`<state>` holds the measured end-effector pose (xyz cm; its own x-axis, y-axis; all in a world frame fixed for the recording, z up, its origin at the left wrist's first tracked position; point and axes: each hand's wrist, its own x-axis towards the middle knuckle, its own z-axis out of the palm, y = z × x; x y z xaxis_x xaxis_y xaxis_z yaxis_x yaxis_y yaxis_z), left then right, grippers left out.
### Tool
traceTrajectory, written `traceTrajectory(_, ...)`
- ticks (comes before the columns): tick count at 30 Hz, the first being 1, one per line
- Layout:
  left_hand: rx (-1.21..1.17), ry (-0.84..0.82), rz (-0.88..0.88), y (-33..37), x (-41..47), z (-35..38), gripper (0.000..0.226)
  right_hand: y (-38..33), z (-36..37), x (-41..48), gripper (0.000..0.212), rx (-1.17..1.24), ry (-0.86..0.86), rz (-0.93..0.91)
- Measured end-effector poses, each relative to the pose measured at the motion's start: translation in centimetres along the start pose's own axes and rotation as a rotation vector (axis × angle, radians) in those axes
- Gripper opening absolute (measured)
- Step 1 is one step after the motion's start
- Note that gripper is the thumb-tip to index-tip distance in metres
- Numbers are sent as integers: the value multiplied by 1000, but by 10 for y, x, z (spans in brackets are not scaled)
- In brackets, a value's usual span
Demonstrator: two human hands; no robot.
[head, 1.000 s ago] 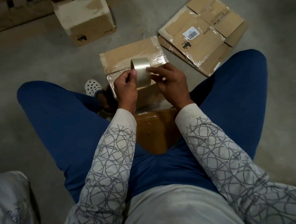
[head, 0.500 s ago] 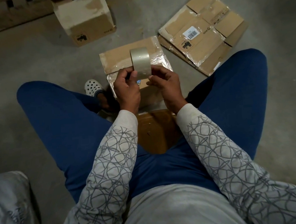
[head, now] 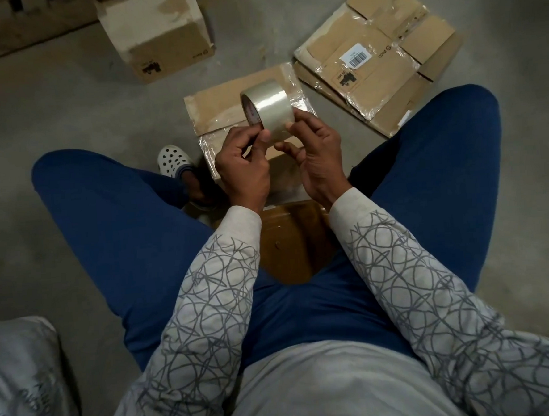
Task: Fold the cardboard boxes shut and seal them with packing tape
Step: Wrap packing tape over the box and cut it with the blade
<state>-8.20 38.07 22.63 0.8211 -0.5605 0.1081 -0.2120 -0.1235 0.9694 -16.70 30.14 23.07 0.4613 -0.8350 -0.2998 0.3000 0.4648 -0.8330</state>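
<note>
Holding the tape roll [head: 268, 107] up over the cardboard box [head: 215, 108] ahead, pinching its near rim with the left hand [head: 243, 168] and gripping its other side in the curled right hand [head: 320, 161], likely to find the loose end before sealing.

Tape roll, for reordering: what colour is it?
The tape roll is clear and glossy; head view.

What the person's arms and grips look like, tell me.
Both arms wear long sleeves down to the wrists. The left sleeve and right sleeve are pale grey-beige fabric printed with dark grey scribbled loops, and plain near the cuffs. The left grip and right grip are bare, without gloves.
</note>
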Motion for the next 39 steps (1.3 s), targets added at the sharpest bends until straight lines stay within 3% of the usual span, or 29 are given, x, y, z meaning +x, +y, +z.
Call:
traceTrajectory(16,4,21,28,4,0,0,10,4,1,-3,26,16,6,-37)
traceTrajectory(22,15,71,-3,3,0,-2,11,2,-3,-3,39,-153,-103,-124)
traceTrajectory(27,59,127,69,13,-2,-2,6,2,-1,-6,24,-149,53,-85)
traceTrajectory(30,66,85,123,15,-5,0,8,3,-1,-6,28,-221,25,-118)
traceTrajectory(35,-156,-22,-59,12,-8,2,27,-1,-5,-2,33,-341,-53,-190)
traceTrajectory(39,-422,5,-284,12,-1,-1,28,0,-6,-3,30,-433,-97,-229)
